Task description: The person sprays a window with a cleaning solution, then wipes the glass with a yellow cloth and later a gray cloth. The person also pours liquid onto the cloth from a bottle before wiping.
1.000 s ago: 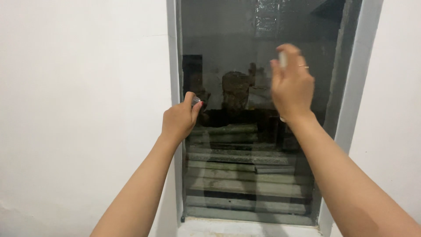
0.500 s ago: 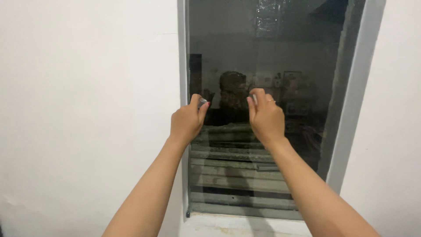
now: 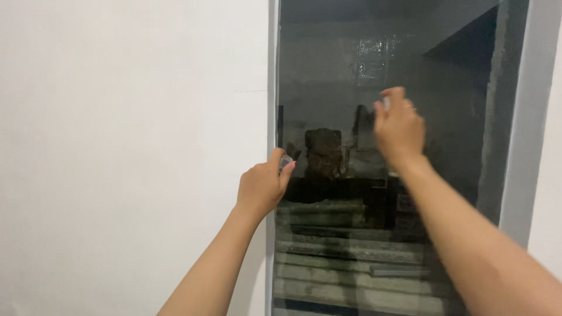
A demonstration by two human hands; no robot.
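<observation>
A dark window pane (image 3: pixel 380 193) was set in a pale frame (image 3: pixel 271 117) within a white wall (image 3: pixel 129 129). Both hands were raised against the glass. The left hand (image 3: pixel 261 186) was held at the pane's left edge, just beside the frame, with thumb and fingers pinched together on a small clear piece (image 3: pixel 285 161) that showed just above the thumb tip and lay against the glass. The right hand (image 3: pixel 399 127) was placed higher and to the right, near the middle of the pane, its fingers curled together around a small pale object (image 3: pixel 386 103) at the fingertips; what that object was could not be told. The two hands were kept well apart. Grey slats (image 3: pixel 345 257) were seen through the lower glass, below both hands.
</observation>
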